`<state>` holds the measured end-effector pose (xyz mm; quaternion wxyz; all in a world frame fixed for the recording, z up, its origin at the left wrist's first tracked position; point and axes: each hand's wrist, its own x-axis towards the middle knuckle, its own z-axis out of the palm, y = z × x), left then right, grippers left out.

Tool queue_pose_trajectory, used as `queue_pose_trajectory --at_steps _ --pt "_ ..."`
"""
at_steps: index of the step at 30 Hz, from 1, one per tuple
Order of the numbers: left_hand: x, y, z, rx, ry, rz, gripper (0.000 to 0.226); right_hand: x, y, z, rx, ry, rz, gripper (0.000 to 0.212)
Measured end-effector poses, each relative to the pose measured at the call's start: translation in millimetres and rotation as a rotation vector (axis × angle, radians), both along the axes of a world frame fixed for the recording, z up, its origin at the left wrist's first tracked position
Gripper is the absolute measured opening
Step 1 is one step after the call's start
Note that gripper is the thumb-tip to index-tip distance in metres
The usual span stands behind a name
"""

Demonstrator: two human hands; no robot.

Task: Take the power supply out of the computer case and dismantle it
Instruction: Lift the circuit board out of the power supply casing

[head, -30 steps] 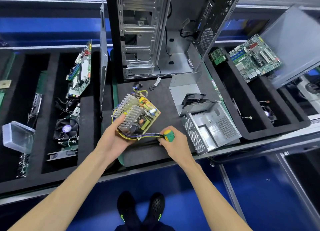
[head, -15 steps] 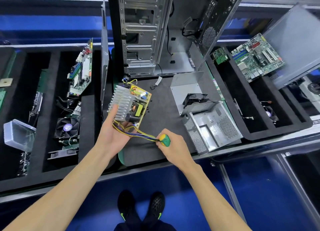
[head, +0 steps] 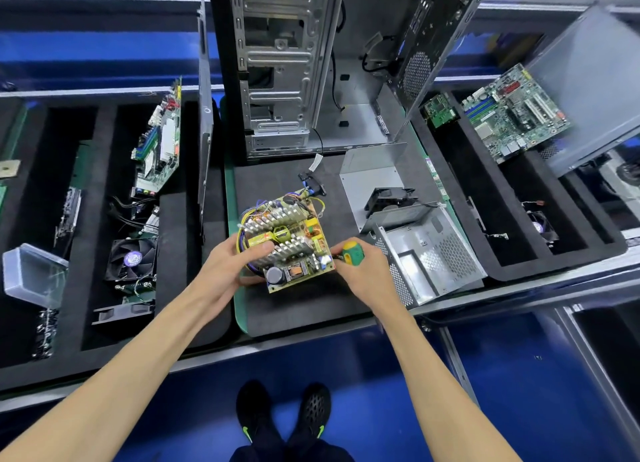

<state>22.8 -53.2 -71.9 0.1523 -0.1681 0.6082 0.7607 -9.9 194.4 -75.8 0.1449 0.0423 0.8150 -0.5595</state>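
Note:
My left hand (head: 227,271) grips the power supply's bare circuit board (head: 289,240), with its heat sinks, coils and yellow wires, above the black mat (head: 277,177). My right hand (head: 363,274) holds a green and yellow screwdriver (head: 351,250) at the board's right edge. The empty perforated metal housing (head: 433,257) lies to the right. Its grey cover with the black fan (head: 381,188) sits just behind it. The open computer case (head: 304,67) stands upright at the back of the mat.
Black foam trays flank the mat. The left one holds a motherboard (head: 161,143), a cooling fan (head: 131,257) and a clear plastic box (head: 33,274). The right one holds a motherboard (head: 512,112), a small card (head: 440,110) and a fan (head: 540,224). A grey side panel (head: 595,81) leans at far right.
My left hand turned the board round and brought it right and nearer to me. My right hand, with the screwdriver, moved up to the board's right edge.

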Motion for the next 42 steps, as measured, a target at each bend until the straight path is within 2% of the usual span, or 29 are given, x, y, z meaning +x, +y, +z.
queue_pose_trajectory --at_steps 2,6,8,14,18,23,26,28,29,32,33,37,42 --pt "0 0 -1 0.022 -0.02 -0.034 0.077 -1 -2 3 -0.011 -0.046 0.003 0.019" --pt "7 5 -10 -0.029 -0.065 -0.076 0.075 -5 2 6 -0.22 -0.209 -0.093 0.023" --pt "11 11 -15 -0.071 -0.088 -0.071 0.075 -7 2 5 -0.256 -0.242 -0.149 0.024" --pt "6 28 -13 -0.253 -0.079 -0.096 0.078 -12 -3 -1 -0.271 -0.277 -0.219 0.019" --pt "-2 33 -11 -0.315 -0.07 -0.145 0.068 -15 -5 1 -0.241 -0.211 -0.217 0.024" --pt "-2 44 -6 -0.455 -0.092 -0.213 0.054 -12 -12 -3 -0.049 -0.082 -0.145 0.035" --pt "-6 44 -1 -0.712 -0.057 -0.32 0.052 -10 -16 -8 0.1 0.025 -0.087 0.038" --pt "-10 39 0 -0.793 -0.014 -0.352 0.053 -9 -16 -10 0.176 0.063 -0.08 0.036" --pt "-12 37 2 -0.774 -0.016 -0.353 0.058 -8 -17 -10 0.22 0.078 -0.08 0.033" --pt "-17 30 5 -0.791 -0.045 -0.346 0.101 -6 -23 -8 0.393 0.125 -0.061 0.027" --pt "-19 29 5 -0.792 -0.044 -0.357 0.105 -6 -23 -7 0.449 0.132 -0.058 0.027" --pt "-18 30 3 -0.785 -0.027 -0.399 0.104 -8 -18 -2 0.543 0.1 -0.043 0.022" --pt "-13 34 10 -1.028 0.116 -0.434 0.114 -9 -12 4 0.534 0.076 0.017 0.025"
